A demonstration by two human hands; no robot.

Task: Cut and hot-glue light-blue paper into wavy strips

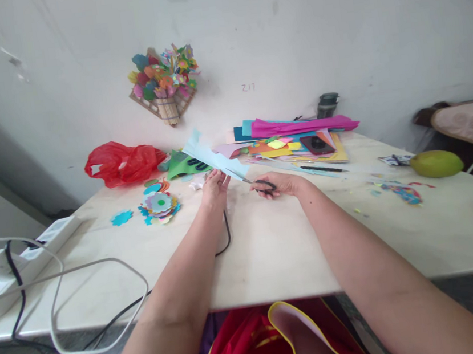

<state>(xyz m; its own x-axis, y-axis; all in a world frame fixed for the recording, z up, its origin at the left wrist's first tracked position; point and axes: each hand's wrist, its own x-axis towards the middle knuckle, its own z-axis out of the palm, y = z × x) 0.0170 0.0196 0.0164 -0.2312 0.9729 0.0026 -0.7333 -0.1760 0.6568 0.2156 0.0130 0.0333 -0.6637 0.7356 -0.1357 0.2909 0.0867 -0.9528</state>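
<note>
A light blue sheet of paper (216,159) with a jagged edge is held up over the table by my left hand (216,186), its fingers closed on the lower edge. My right hand (274,185) grips a pair of scissors (264,185) by the dark handles. The blades point left and meet the paper's lower right end; whether they are apart cannot be made out. To the left of my hands lies a stack of cut paper flowers (160,203), with a single blue paper flower (121,217) beside it.
Behind my hands are a red plastic bag (122,162), coloured paper sheets (299,126) and a phone (317,145). A green fruit (436,164) and paper scraps (406,192) lie at right. Power strips (54,236) with loose cables occupy the left edge.
</note>
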